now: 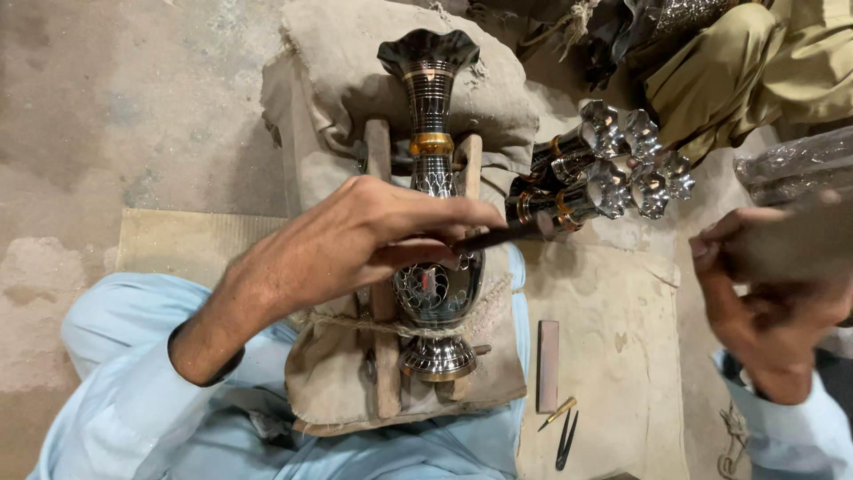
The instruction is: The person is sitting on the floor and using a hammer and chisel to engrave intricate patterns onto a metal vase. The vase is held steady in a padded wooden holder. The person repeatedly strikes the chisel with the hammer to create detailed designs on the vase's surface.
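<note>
Floor (115,107) of bare, stained concrete fills the left side and lies open right up to the edge of a flat board (178,244) under the person's light blue knee. Just right of that, a sacking cushion (338,373) sits on the lap and carries two wooden rails (380,267), with a cord tied across them. A vase (433,116), black with silver engraving and a brass ring at the neck, lies lengthwise between the rails, its flared mouth pointing away and its foot toward the person. The left hand (355,244) reaches across the vase's belly, fingers curled closed around a thin dark tool (498,236) whose tip rests on or just over the engraved belly; which one cannot be told. Beyond the tool's far end, a cluster of smaller vases (604,173) with fluted silver mouths lies on a sandy cloth (613,311), close to the right rail, leaving little room there. Nearer the person on that cloth, a flat reddish stone (548,366), a brass-tipped pointer (560,412) and dark dividers (566,440) lie apart from one another. At the far right, the right hand (764,293) is raised and blurred, its fingers wrapped closed around a pale block-shaped thing (800,236), hard to make out. Another person's olive-clad leg (746,62) sits at the top right.
</note>
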